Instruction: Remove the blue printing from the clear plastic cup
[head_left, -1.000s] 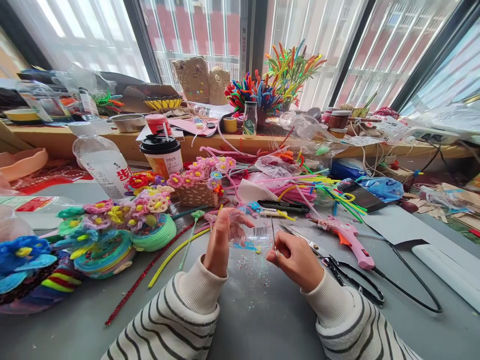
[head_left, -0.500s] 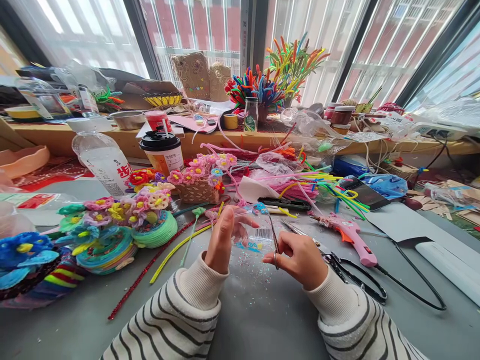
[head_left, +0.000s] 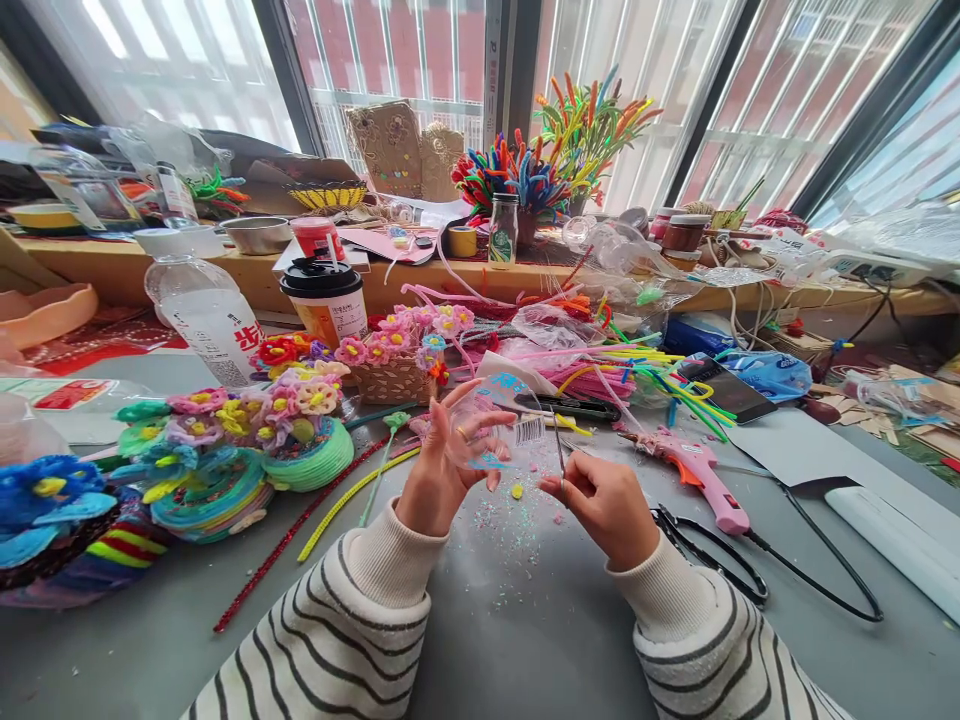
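My left hand (head_left: 435,470) holds a clear, curved plastic piece (head_left: 529,431) with a barcode and blue print. Its fingers show through the plastic, and a ring is on one of them. In my right hand (head_left: 611,505) is a small pair of scissors (head_left: 560,450), blades pointing up beside the right edge of the plastic. Whether the blades touch that edge I cannot tell. Glitter scraps (head_left: 510,530) and a small yellow bit (head_left: 517,491) lie on the grey table (head_left: 517,650) below.
A pink glue gun (head_left: 701,470) and black-handled scissors (head_left: 712,555) lie to the right. Pipe-cleaner flowers (head_left: 202,430), a water bottle (head_left: 206,310) and a lidded cup (head_left: 326,300) stand at left. Loose pipe cleaners (head_left: 600,370) and a black cutter (head_left: 577,408) are behind my hands.
The plastic piece has turned and shifted left with my left hand, whose fingers are now more spread. The scissors stand apart from its barcode, slightly further right.
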